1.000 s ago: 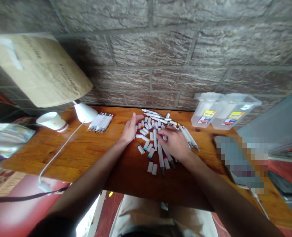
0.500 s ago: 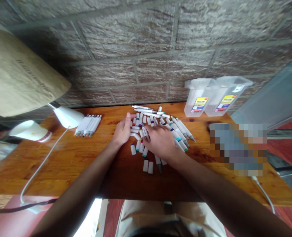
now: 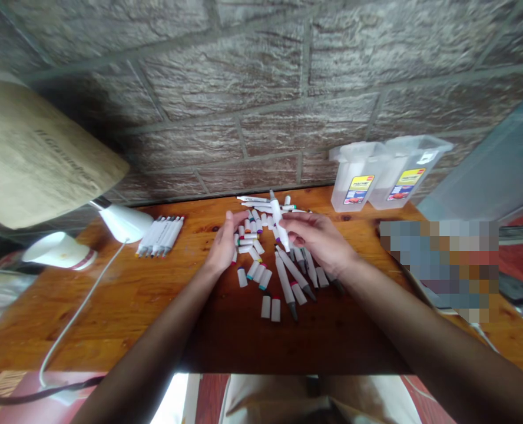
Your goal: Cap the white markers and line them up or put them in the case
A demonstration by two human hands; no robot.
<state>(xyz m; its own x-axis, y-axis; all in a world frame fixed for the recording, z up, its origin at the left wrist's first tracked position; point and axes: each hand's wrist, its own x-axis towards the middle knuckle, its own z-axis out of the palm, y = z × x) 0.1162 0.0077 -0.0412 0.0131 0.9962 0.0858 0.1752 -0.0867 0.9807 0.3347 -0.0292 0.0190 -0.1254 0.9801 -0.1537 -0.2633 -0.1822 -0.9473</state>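
Brown wood is forming the table (image 3: 129, 306), which is running along a rough block wall (image 3: 265, 100). Over other markers (image 3: 294, 271), the right hand (image 3: 317, 238) is pinching a white marker (image 3: 277, 217); the left hand (image 3: 221, 244) is standing open beside loose caps (image 3: 259, 272). Clear containers (image 3: 354, 182) are standing nearby.

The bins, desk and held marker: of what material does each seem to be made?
Bins: probably plastic, cloudy finish; they look translucent.
Desk: wood, apparently varnished; grain, knots and a soft sheen show.
Marker: likely plastic, from its smooth white barrel; gloss unclear.
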